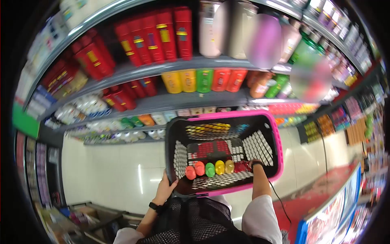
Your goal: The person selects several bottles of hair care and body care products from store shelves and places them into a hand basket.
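A black shopping basket (277,140) with a pink rim is in front of my body, its mesh sides showing the floor. My left hand (165,188) is closed on the basket's near left corner, thumb over the rim. Over the near right side, my right hand (255,162) reaches inside, a dark band at its wrist. Its fingers are mostly hidden beside a dark red package (242,166). Left of that package, a row of bottles lines the near side: a gold bottle (229,166), a yellow bottle (219,167), a green bottle (210,169) and two coral-red bottles (199,168).
Beyond the basket stands a shelf (162,67) with red boxes (151,36) on an upper level. Below them are yellow, green and red bottles (204,80). A red counter (296,195) is at my right, and cartons (77,215) sit low at my left.
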A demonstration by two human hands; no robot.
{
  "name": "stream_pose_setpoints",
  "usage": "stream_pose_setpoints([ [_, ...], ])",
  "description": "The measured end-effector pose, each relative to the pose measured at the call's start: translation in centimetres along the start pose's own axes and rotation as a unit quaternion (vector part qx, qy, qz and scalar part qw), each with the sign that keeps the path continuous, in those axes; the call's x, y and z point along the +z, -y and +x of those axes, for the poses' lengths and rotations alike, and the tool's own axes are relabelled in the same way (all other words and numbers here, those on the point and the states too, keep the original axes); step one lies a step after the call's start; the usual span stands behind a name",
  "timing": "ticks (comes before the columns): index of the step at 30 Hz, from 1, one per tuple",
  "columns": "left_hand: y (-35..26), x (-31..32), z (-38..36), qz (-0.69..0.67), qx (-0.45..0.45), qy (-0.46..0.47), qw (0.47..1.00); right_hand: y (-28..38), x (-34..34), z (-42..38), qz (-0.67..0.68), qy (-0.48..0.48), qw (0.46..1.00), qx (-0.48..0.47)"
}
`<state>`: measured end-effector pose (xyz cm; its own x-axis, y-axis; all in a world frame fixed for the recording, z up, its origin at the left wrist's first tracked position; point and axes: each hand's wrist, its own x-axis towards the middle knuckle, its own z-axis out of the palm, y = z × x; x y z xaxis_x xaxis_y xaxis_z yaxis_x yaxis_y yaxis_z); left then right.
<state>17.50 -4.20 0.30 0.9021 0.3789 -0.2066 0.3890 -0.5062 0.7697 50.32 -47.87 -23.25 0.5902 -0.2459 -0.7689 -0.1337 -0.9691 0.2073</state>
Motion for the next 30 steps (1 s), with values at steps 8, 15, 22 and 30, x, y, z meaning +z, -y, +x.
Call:
stream_pose_setpoints([
  [8, 0.9, 1.2, -3.6, 0.004, -0.028, -0.074, 0.997, -0.9, 4.0, -0.4, 0.036, -0.087, 0.996, 0.003],
  [15, 1.3, 1.8, -3.2, -0.011, -0.023, -0.066, 0.997, -1.0, 0.6, -6.6, 0.004, -0.135, 0.989, -0.062],
  [22, 0.7, 0.9, -2.8, -0.008, -0.051, -0.035, 0.998, 0.4, -3.6, -8.0, 0.037, -0.234, 0.960, -0.147],
  [30, 1.1, 0.3, -2.0, 0.046, -0.072, 0.022, 0.996, 3.4, -13.5, -20.0, -0.022, -0.396, 0.858, -0.327],
])
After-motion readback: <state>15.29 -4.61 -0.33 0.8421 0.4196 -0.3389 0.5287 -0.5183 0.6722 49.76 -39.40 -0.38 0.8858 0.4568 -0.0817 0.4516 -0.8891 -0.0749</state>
